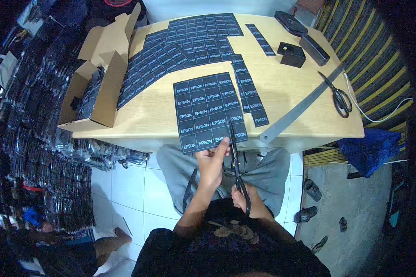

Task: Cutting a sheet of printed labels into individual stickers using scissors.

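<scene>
My left hand point(211, 164) pinches the lower edge of a black sheet point(202, 108) printed with a grid of white lettering, the thumb lying on top. The sheet is held at the near edge of the table. In my right hand point(245, 196) is a pair of black-handled scissors point(236, 166), its fingers partly hidden by the handles. The blades point away from me and meet the sheet's lower edge, near the line before its rightmost column. To the right of the sheet lie narrow cut strips point(254, 104) of the same material, partly overlapping.
More printed sheets point(203, 27) overlap at the back of the table point(309, 111). An open cardboard box point(107, 92) stands on the left. On the right are a steel ruler point(300, 106), another pair of scissors point(341, 99), a black block point(292, 55) and a lone strip point(260, 40).
</scene>
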### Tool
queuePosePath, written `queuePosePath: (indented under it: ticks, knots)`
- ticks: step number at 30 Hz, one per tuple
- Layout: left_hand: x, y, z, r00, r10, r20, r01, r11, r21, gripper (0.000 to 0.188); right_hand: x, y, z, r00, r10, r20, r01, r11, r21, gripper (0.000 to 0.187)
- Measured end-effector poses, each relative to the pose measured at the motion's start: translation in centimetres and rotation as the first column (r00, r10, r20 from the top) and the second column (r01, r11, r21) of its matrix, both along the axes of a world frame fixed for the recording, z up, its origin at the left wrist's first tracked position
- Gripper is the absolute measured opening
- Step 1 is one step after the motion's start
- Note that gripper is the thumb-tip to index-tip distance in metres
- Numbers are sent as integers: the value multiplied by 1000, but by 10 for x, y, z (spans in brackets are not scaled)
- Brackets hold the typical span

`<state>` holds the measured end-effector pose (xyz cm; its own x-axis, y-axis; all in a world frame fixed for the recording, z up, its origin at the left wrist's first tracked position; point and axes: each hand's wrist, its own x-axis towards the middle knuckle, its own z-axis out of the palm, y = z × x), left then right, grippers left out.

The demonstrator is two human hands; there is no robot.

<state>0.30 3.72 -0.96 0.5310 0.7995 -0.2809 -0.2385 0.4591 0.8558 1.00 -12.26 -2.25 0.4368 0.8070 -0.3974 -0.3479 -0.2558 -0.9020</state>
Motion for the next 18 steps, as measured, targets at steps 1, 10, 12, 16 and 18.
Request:
queuePosePath:
  ticks: [1,10,12,16,18]
  knots:
    - [1,0,-1,1000,-6,1,6,1000,7,8,1,0,0,1000,5,-2,-5,1000,2,19]
    - [2,0,-5,1000,-15,22,15,999,34,10,3,1,1,999,2,-39,-2,1000,9,19]
    - [1,0,-2,1000,-13,14,13,999,46,9,4,2,3,1000,11,5,-11,1000,13,19]
    - [2,1,0,1000,-12,13,11,997,73,8,4,2,5,1000,3,-1,-3,1000,1,17]
    - [1,2,-1,1000,-18,24,16,997,76,8,3,2,-2,1000,-9,-25,8,1000,-16,19]
